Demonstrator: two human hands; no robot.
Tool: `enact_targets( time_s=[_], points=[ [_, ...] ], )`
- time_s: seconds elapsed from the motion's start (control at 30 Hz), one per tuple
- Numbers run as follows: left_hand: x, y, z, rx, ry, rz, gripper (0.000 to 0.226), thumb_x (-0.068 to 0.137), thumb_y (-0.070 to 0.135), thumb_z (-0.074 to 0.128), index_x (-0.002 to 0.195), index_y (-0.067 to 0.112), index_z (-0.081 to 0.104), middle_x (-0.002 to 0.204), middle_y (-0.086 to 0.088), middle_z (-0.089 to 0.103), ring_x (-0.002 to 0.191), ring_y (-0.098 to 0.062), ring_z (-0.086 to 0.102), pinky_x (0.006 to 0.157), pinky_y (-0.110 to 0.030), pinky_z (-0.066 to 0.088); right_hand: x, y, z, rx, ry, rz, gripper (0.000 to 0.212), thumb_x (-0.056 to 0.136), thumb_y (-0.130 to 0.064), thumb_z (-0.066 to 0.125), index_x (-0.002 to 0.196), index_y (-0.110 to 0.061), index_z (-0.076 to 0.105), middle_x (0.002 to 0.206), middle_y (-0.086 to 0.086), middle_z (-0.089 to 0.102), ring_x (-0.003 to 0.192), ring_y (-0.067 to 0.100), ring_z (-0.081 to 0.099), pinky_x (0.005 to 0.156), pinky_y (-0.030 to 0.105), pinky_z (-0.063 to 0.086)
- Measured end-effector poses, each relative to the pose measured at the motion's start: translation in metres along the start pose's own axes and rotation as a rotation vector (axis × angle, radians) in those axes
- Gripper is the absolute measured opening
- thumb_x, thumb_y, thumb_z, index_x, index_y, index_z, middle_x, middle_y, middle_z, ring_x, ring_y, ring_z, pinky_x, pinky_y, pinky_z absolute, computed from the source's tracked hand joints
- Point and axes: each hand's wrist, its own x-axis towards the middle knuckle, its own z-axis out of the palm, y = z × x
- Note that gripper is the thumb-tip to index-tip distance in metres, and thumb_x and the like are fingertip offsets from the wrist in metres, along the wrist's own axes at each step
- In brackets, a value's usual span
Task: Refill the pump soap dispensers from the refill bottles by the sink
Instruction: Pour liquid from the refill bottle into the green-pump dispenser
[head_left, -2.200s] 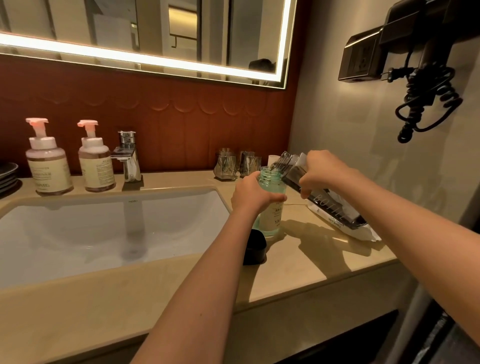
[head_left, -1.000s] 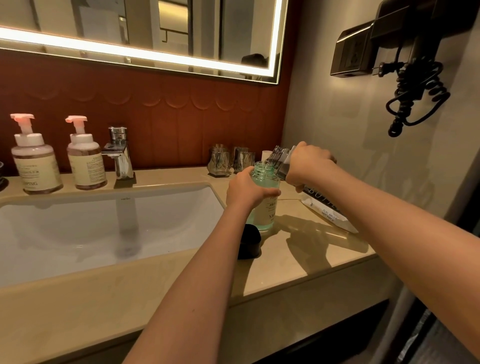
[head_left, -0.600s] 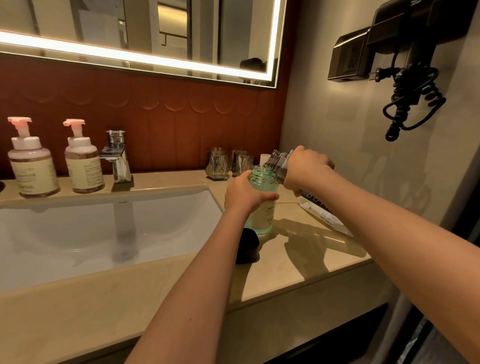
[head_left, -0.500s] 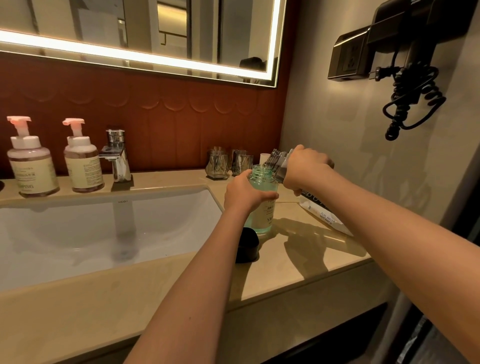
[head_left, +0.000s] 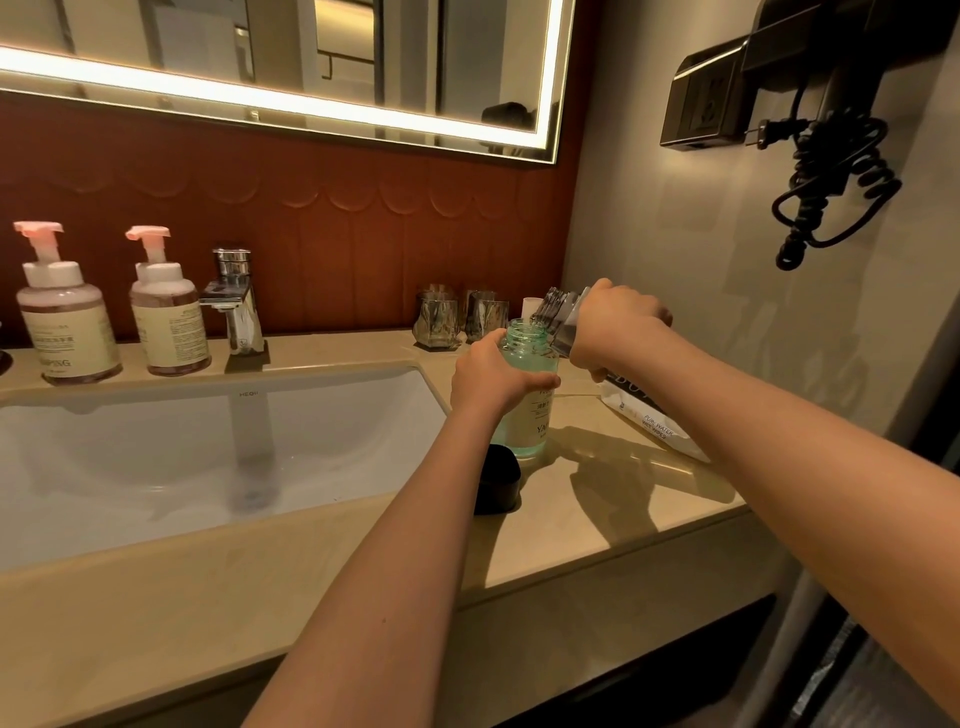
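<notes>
Green bottle (head_left: 530, 410) near counter edge (head_left: 597, 558)

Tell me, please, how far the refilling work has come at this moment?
Done: the black cap is off and lies on the counter. In hand: the left hand holds the green bottle upright while the right hand tips the refill container over its mouth. Left: the two pump dispensers beyond the sink have their pumps on.

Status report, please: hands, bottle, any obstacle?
Left hand grips the open green bottle, upright on the counter. Right hand holds the refill bottle tilted over its mouth. Black cap beside it, nothing blocking.
</notes>
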Motion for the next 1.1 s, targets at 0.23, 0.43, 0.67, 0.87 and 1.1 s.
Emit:
enact_targets(
  time_s=[0.23,0.43,0.67,0.87,1.1],
  points=[
    [0.0003,-0.0002,0.0006,-0.011,0.002,-0.002,0.095,0.066,0.043,0.080,0.144,0.015,0.033,0.143,-0.006,0.044,0.129,-0.024,0.043,0.096,-0.038,0.044,0.0025,-0.0017,0.0010,0.005,0.001,0.019,0.073,0.084,-0.017,0.063,0.141,0.002,0.023,0.133,0.016,0.043,0.123,0.033,0.045,0.101,0.051,0.040],
    [0.0001,-0.0004,0.0008,-0.002,0.005,0.002,0.094,0.067,0.043,0.079,0.144,0.015,0.032,0.144,-0.005,0.042,0.130,-0.024,0.041,0.096,-0.037,0.043,0.0016,-0.0021,0.0004,0.004,0.003,0.020,0.072,0.084,-0.016,0.063,0.141,0.002,0.023,0.134,0.016,0.041,0.124,0.033,0.043,0.101,0.051,0.039],
    [0.0004,-0.0006,0.0012,-0.003,0.006,-0.006,0.094,0.067,0.043,0.079,0.144,0.017,0.032,0.144,-0.005,0.042,0.130,-0.025,0.041,0.097,-0.039,0.043,-0.0031,-0.0019,-0.0014,-0.045,0.010,0.000,0.070,0.086,-0.015,0.061,0.141,0.004,0.022,0.137,0.016,0.038,0.127,0.034,0.040,0.102,0.053,0.037],
    [-0.0003,-0.0007,0.0011,-0.004,0.005,0.000,0.094,0.068,0.042,0.079,0.144,0.016,0.031,0.143,-0.006,0.043,0.130,-0.024,0.041,0.096,-0.038,0.043,-0.0040,-0.0026,-0.0015,-0.069,0.023,0.009,0.067,0.085,-0.016,0.062,0.139,0.003,0.026,0.135,0.015,0.039,0.124,0.032,0.042,0.099,0.046,0.040],
    [-0.0004,-0.0005,0.0013,0.003,0.007,-0.005,0.094,0.068,0.044,0.079,0.144,0.016,0.031,0.144,-0.006,0.042,0.131,-0.025,0.040,0.097,-0.039,0.043,-0.0036,-0.0039,-0.0010,-0.077,0.029,0.019,0.068,0.085,-0.017,0.062,0.140,0.002,0.026,0.135,0.016,0.039,0.125,0.032,0.042,0.100,0.046,0.039]
  ],
)
